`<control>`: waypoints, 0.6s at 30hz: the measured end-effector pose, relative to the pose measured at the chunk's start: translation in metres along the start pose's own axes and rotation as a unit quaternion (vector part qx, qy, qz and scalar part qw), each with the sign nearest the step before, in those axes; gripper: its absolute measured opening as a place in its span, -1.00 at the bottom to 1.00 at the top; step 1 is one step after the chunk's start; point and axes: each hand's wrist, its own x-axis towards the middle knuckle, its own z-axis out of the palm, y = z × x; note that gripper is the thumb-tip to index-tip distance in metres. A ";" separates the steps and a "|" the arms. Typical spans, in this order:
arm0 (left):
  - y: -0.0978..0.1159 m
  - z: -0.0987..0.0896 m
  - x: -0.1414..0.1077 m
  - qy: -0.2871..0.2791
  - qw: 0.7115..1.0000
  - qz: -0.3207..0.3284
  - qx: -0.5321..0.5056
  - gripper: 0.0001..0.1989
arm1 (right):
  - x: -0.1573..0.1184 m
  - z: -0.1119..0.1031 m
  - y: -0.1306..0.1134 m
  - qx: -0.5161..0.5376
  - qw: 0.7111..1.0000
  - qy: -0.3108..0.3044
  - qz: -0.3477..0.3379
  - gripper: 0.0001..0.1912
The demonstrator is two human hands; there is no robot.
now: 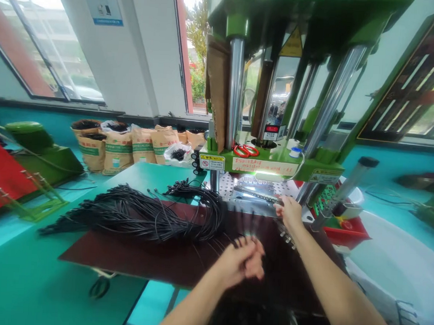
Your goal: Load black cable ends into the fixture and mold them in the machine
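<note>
Black cables (152, 219), heaped lengthwise on the brown board (124, 257) and curled back at the right end. Separate dark strands (252, 216) between heap and metal bar (257, 193), just beyond the left hand (246, 258). Left hand: fingers curled, strands close to the fingertips; hold on them likely, but cannot tell for certain. Right hand (290, 216): thumb and fingers pinched on the near end of the bar, at the front of the press (308, 9).

Step in hand, by judgement: handling strands at the bar. Keep the bar steady and level by its end. Separate strands one by one, away from the heap, to avoid snags. Align tips before letting go; check for crossed lengths. Keep fingers well out from beneath the press head.

Outward: studded metal part (287, 236) just under the right hand; perforated plate (228, 190) beside the bar; red-handled scissors (246, 149) on the press ledge; red bin (349, 235) to the right; green bench (51, 280) to the left; sacks (119, 150) by the wall.

Hard to make out: strands near the left hand, smeared by blur. Hidden: left palm and whatever lies inside it; part of the studded piece, behind the right wrist. Cut off: top of the press, both forearms. Lower middle too dark to read; handwriting on the press label illegible.
</note>
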 end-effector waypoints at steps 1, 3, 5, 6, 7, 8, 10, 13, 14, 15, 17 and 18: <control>0.020 -0.005 0.001 0.042 0.998 0.050 -0.023 -0.77 | 0.001 -0.007 0.000 0.001 1.000 0.005 0.003 -0.91; 0.072 -0.019 0.002 0.128 0.976 0.169 -0.054 -0.82 | 0.001 -0.025 -0.001 0.002 1.000 0.013 0.012 -0.91; 0.127 -0.039 0.006 0.219 0.926 0.304 -0.036 -0.83 | 0.000 -0.045 -0.001 0.003 1.000 0.017 0.025 -0.92; 0.151 -0.052 0.010 0.279 0.897 0.343 0.003 -0.83 | -0.001 -0.055 0.000 0.002 0.999 0.018 0.032 -0.92; 0.170 -0.065 0.014 0.371 0.854 0.361 0.050 -0.82 | -0.002 -0.063 0.001 0.001 0.999 0.019 0.041 -0.91; 0.184 -0.078 0.019 0.467 0.804 0.356 0.094 -0.82 | -0.003 -0.071 0.002 -0.001 0.999 0.021 0.049 -0.90; 0.194 -0.103 0.030 0.543 0.762 0.331 0.125 -0.83 | -0.004 -0.084 0.006 -0.009 0.998 0.025 0.063 -0.89; 0.185 -0.133 0.043 0.598 0.746 0.252 0.151 -0.83 | -0.005 -0.097 0.011 -0.032 0.997 0.007 0.067 -0.86; 0.180 -0.140 0.044 0.611 0.744 0.217 0.161 -0.85 | -0.005 -0.101 0.012 -0.046 0.997 -0.010 0.064 -0.85; 0.175 -0.145 0.044 0.620 0.744 0.181 0.172 -0.86 | -0.005 -0.105 0.013 -0.066 0.996 -0.030 0.060 -0.84; 0.170 -0.152 0.039 0.620 0.753 0.112 0.190 -0.83 | -0.006 -0.112 0.014 -0.121 0.989 -0.068 0.049 -0.83; 0.170 -0.153 0.036 0.617 0.758 0.082 0.196 -0.78 | -0.006 -0.115 0.015 -0.157 0.983 -0.080 0.044 -0.80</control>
